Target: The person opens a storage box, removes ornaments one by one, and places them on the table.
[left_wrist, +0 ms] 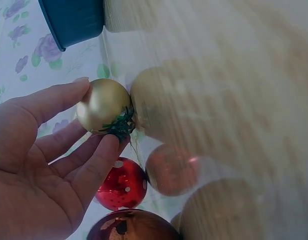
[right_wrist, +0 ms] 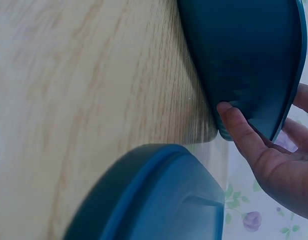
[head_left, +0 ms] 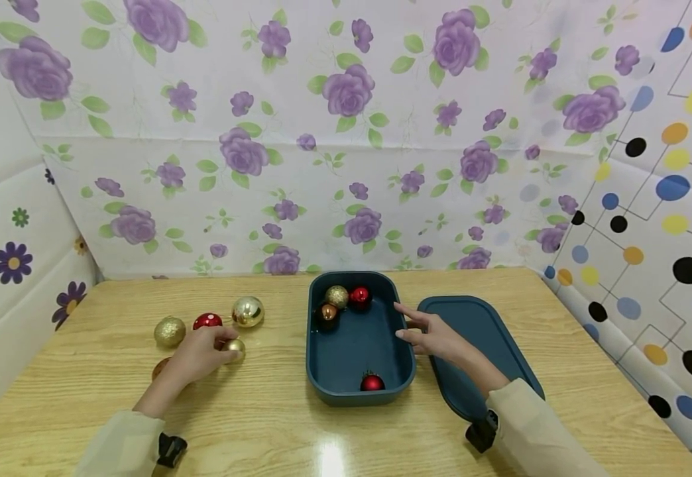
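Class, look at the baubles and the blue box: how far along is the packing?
Done: four baubles lie in the blue box, three at the far end and a red one near the front. In hand: the left hand pinches a small gold bauble; the right hand touches the box's rim. Left: a glittery gold, a spotted red, a shiny gold and a partly hidden brown bauble on the table; the lid lies beside the box.

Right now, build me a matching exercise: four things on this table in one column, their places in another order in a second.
Things:
1. matte gold ball
2. lid
3. bin
4. glitter gold ball

Places:
A. touched on its right wall by the right hand
B. farthest left on the table
C. pinched by the left hand
D. flat, right of the bin

Pairs: 1-C, 2-D, 3-A, 4-B
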The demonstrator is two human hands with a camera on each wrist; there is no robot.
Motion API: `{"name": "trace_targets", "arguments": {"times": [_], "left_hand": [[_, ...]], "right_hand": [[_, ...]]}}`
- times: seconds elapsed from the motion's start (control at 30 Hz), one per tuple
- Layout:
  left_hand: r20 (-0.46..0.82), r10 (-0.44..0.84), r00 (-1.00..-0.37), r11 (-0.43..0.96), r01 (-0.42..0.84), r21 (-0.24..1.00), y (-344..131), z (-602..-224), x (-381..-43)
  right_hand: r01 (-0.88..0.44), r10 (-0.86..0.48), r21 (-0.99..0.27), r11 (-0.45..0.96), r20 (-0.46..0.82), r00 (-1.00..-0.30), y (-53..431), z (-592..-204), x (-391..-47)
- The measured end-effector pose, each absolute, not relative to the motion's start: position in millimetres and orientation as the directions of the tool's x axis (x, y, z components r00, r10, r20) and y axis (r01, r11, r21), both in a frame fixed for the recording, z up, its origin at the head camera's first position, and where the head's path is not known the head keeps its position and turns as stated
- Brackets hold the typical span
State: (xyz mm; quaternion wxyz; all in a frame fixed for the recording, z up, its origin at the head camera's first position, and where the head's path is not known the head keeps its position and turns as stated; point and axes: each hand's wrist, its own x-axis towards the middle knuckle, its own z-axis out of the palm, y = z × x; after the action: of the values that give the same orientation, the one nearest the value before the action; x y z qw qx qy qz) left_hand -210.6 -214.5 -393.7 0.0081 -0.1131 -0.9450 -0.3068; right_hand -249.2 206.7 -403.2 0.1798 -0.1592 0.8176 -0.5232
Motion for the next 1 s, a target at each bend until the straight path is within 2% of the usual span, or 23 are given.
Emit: {"name": "trace_targets", "arguments": {"times": [0.17,0.3,0.53,0.8,1.0], "left_hand": [[0.103,0.218,-0.971,0.795,0.238,0.558,-214,-389,-211],[0.176,0.220,-0.960,0.788,0.281,0.548,-210,-379,-210],[0.273,0.262,-0.926,0.690,0.378,0.618,-178,-359,-206],[0.250,0.346,-0.904,0.606,0.419,0.676,-132,-359,-208],[0.203,0.489,-0.848,0.535,0.476,0.697,-102,-361,-205]], "right_hand": [[-0.066,-0.446,-0.914,0.400,-0.131,-0.886,207,-403,-249],[-0.067,-0.445,-0.913,0.402,-0.131,-0.886,208,-403,-248],[-0.067,-0.442,-0.912,0.404,-0.131,-0.887,208,-402,-248],[-0.067,-0.439,-0.910,0.410,-0.133,-0.889,206,-402,-249],[-0.060,-0.436,-0.913,0.405,-0.135,-0.890,206,-402,-249]]}}
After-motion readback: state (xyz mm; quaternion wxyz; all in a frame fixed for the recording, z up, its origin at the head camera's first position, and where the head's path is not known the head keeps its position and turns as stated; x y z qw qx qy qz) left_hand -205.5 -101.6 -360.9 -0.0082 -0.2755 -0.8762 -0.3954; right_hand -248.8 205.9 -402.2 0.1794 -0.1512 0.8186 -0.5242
